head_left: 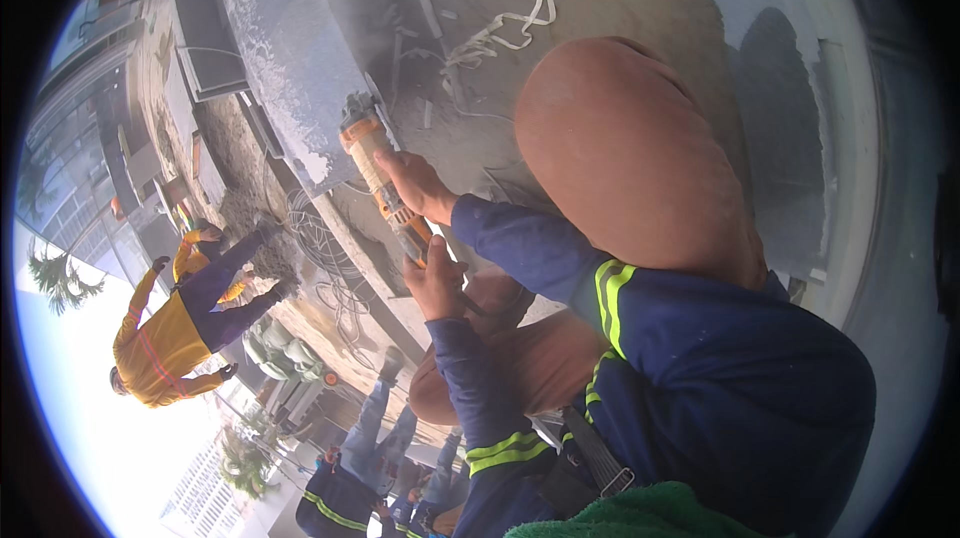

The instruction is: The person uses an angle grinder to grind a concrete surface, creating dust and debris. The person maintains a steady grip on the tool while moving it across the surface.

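Note:
An orange and black angle grinder [370, 150] lies across the middle of the view, its head at the edge of a grey slab [285, 33]. My right hand [415, 185] is closed round the grinder's body, behind the head. Lower down, my left hand [437, 278] grips its rear end. Pale dust coats part of the slab and hangs in the air beyond the grinder. The grinder's disc cannot be made out. My bent knee [630, 148], in brown trousers, rises right of my hands.
A tangled pale strap [510, 33] and scattered offcuts lie on the dusty ground. Coiled cables [325, 248] lie left of my hands. A person in a yellow jacket [170, 348] stands at left; other workers [345, 488] are at the bottom. A grey panel [205, 18] lies beyond the slab.

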A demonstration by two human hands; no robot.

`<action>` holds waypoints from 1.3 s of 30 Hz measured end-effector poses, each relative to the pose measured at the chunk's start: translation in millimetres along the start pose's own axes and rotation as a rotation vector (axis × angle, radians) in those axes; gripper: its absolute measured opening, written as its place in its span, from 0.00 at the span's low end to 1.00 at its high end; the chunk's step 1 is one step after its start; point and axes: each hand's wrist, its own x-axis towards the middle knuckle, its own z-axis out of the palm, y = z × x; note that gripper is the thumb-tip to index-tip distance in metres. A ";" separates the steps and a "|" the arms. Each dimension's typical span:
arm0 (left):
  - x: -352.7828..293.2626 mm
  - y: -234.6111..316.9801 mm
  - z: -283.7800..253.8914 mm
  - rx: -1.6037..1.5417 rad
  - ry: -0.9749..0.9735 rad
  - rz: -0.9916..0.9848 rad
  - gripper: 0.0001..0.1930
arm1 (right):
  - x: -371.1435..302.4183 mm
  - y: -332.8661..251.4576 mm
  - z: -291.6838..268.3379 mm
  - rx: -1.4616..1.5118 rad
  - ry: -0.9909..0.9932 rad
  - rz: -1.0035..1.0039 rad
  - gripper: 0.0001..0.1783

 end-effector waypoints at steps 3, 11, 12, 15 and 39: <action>6.5 0.8 -1.3 0.004 0.000 0.001 0.17 | 4.4 -2.2 2.2 0.047 -0.025 -0.011 0.42; 21.0 -4.6 -4.0 -0.053 -0.005 0.014 0.17 | 20.2 5.9 8.0 0.063 -0.018 -0.026 0.38; 23.0 -7.2 -7.0 -0.060 -0.003 0.019 0.17 | 21.0 4.6 12.0 0.062 -0.024 -0.029 0.38; 28.9 -7.0 1.9 -0.075 -0.040 0.022 0.17 | 40.8 16.9 1.6 0.067 -0.003 -0.046 0.39; 13.6 -12.5 -2.3 -0.061 -0.028 0.023 0.18 | 14.0 13.0 0.8 0.099 -0.044 -0.033 0.41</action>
